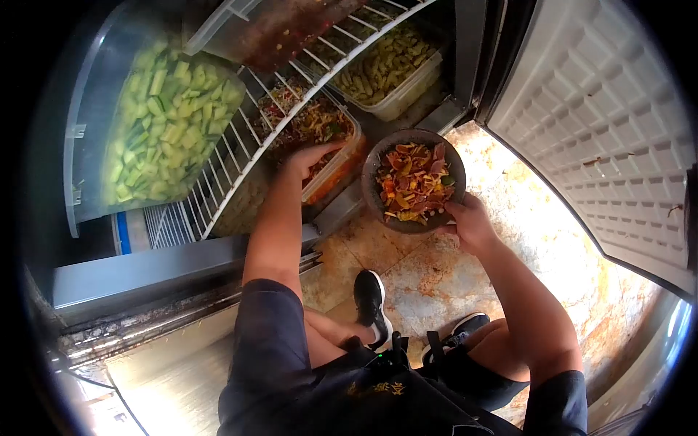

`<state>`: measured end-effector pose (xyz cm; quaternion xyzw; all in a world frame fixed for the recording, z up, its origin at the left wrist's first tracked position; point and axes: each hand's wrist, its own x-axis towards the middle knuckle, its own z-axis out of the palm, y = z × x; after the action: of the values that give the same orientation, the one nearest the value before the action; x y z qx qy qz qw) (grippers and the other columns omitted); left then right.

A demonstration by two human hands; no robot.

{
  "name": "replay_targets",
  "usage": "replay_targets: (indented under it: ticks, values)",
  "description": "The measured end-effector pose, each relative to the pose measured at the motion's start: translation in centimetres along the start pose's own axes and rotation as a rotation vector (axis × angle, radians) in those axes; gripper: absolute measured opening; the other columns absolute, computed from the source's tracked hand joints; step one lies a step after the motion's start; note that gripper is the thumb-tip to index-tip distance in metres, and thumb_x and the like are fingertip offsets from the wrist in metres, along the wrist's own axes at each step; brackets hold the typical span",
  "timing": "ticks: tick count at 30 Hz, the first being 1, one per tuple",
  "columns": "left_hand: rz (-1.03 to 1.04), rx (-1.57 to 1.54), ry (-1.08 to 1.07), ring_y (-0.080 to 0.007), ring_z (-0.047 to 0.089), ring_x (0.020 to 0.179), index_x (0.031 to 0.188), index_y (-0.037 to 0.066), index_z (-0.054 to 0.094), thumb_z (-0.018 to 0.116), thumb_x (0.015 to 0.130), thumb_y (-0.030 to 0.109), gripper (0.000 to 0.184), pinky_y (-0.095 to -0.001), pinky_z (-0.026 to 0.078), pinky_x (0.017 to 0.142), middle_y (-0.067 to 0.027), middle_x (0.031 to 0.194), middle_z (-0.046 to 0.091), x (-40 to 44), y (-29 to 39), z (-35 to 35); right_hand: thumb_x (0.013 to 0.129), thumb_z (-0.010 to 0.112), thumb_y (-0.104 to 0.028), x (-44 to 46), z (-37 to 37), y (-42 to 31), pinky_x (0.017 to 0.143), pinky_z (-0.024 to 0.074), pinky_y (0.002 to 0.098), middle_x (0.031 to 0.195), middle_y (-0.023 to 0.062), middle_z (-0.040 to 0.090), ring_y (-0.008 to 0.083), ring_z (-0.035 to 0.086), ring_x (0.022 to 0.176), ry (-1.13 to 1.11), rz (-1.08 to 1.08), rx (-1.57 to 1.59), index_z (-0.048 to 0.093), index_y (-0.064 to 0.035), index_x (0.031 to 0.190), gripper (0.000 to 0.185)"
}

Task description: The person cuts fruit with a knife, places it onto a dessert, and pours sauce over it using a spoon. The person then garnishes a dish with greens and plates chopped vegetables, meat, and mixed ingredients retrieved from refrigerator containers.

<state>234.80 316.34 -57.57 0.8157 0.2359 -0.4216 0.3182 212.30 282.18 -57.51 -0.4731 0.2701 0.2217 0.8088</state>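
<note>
My right hand (471, 224) grips the lower right rim of a dark round bowl (372, 198), which holds mixed reddish meat slices and cut vegetables. My left hand (313, 158) reaches below the white wire shelf (227, 176) to a clear plastic container (355, 149) of mixed shredded vegetables. Its fingers reach over the food near the container's right side; whether they hold any of it cannot be made out. The bowl is just right of that container, apart from it.
A large tub of cut green vegetables (163, 123) stands on the shelf at the left, beside a tub with reddish contents (273, 33). Another container of green pieces (392, 69) is behind. The open fridge door (596, 131) stands at the right, over stained floor tiles (414, 269).
</note>
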Motion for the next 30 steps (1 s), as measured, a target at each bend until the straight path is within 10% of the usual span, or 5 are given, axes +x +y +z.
replay_targets:
  ticks: [16, 30]
  values:
    - [0.085, 0.013, 0.020, -0.0344, 0.019, 0.150, 0.150, 0.006, 0.043, 0.074, 0.086, 0.033, 0.076, -0.0490, 0.023, 0.118, -0.0175, 0.164, 0.018, -5.1, 4.0, -6.0, 0.099, 0.053, -0.011, 1.8, 0.4, 0.7, 0.066, 0.0572, 0.0295, 0.103, 0.0081, 0.068, 0.0183, 0.067, 0.085, -0.008, -0.007, -0.006, 0.060, -0.0032, 0.121, 0.024]
    - [0.423, -0.068, 0.148, -0.0234, 0.063, 0.103, 0.146, -0.001, 0.045, 0.071, 0.077, 0.001, 0.074, -0.0359, 0.049, 0.084, -0.0131, 0.117, 0.066, -11.1, 6.7, -1.5, 0.098, 0.057, -0.011, 3.7, -0.3, 2.4, 0.069, 0.0565, 0.0315, 0.108, 0.0082, 0.068, 0.0185, 0.067, 0.093, -0.073, -0.050, 0.027, 0.058, -0.0028, 0.123, 0.027]
